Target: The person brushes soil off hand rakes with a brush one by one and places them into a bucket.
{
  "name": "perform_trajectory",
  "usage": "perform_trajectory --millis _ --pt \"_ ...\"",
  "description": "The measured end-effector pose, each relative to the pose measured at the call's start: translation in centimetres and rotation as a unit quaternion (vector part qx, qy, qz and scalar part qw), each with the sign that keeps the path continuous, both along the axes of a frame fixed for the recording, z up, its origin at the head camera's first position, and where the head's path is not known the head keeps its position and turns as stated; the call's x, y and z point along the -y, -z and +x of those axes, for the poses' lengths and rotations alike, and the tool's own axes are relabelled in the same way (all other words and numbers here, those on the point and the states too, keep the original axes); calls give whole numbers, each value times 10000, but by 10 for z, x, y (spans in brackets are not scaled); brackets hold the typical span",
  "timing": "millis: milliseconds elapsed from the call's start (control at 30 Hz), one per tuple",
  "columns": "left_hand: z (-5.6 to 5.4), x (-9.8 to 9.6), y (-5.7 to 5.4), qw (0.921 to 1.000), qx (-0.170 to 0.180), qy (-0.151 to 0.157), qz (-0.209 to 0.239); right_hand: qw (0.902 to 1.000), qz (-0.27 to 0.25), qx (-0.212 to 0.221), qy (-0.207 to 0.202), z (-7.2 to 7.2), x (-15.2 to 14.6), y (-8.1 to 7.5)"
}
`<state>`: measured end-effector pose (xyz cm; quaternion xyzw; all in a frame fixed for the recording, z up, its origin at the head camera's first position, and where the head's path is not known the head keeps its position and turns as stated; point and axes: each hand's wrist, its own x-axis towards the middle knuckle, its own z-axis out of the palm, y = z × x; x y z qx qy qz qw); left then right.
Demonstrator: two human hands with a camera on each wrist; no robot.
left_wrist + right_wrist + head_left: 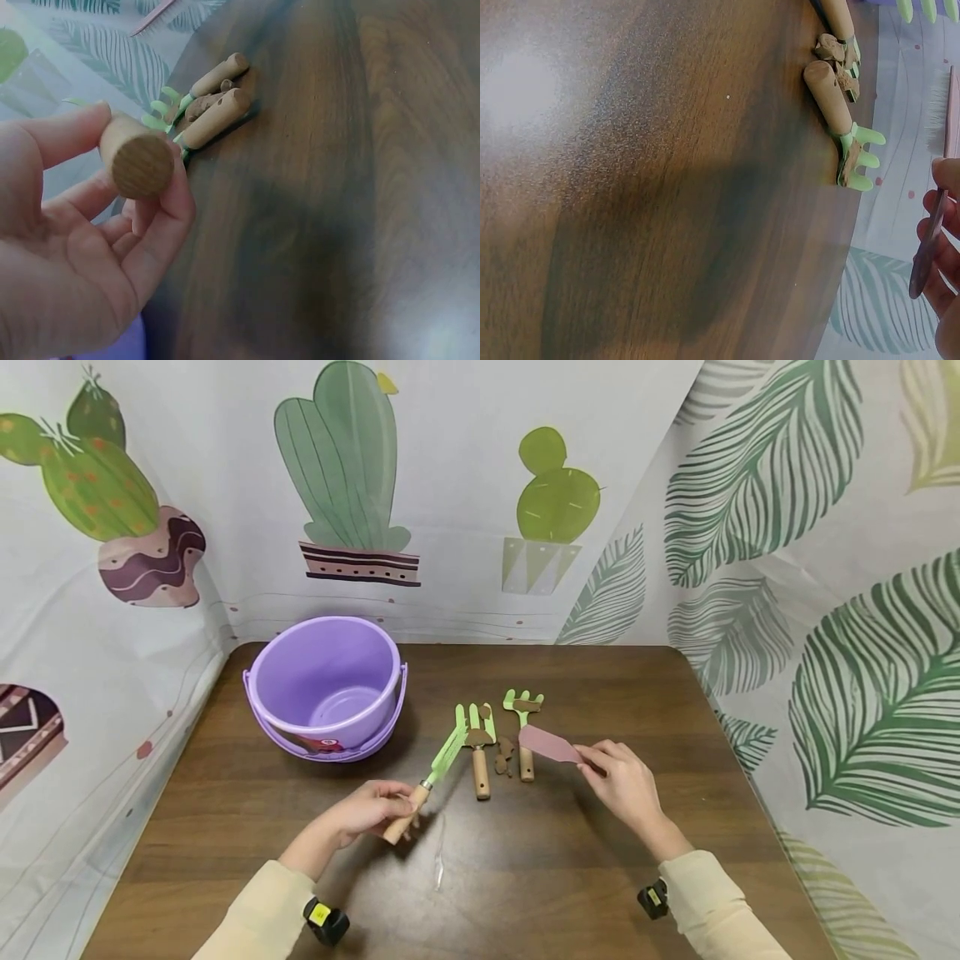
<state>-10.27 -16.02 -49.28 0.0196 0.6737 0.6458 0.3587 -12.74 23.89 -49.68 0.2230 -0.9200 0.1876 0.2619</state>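
My left hand [367, 810] grips the wooden handle [141, 166] of a green hand fork [447, 757], held above the table with its prongs pointing away. In my right hand [628, 785] is a pink brush [550, 745], pinched by its handle; pale bristles show on the brush [951, 112] in the right wrist view. Between the hands, a second green hand fork [481, 774] lies on the table with brown crumbly lumps on its head. Right of it lies a small green rake [527, 768], brown matter on its tines, partly covered by the brush in the head view.
More brown lumps [502, 763] lie between the two tools on the table. A purple bucket [325, 672] stands at the back left, its handle down. A patterned cloth [465, 610] hangs behind the wooden table [585, 877]. A clear strip [439, 870] lies near the front.
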Motion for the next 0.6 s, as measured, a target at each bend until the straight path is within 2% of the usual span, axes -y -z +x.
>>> perform_trajectory --millis 133,233,300,433,600 --pt "-2 -1 -8 9970 -635 24 -435 10000 -13 0 14 0 -3 1" --pt "-4 -3 -13 9886 -1206 23 -896 10000 -33 -9 36 0 -4 0" --pt "-6 -4 -16 9807 -1541 11 -1207 10000 -27 -21 62 0 -5 0" --pt "-7 -6 -21 9682 -1927 31 -1593 9999 -9 -1 101 0 -7 -1" --pt "-10 -7 -29 9420 -2508 126 -2225 9998 8 72 179 0 -9 -3"
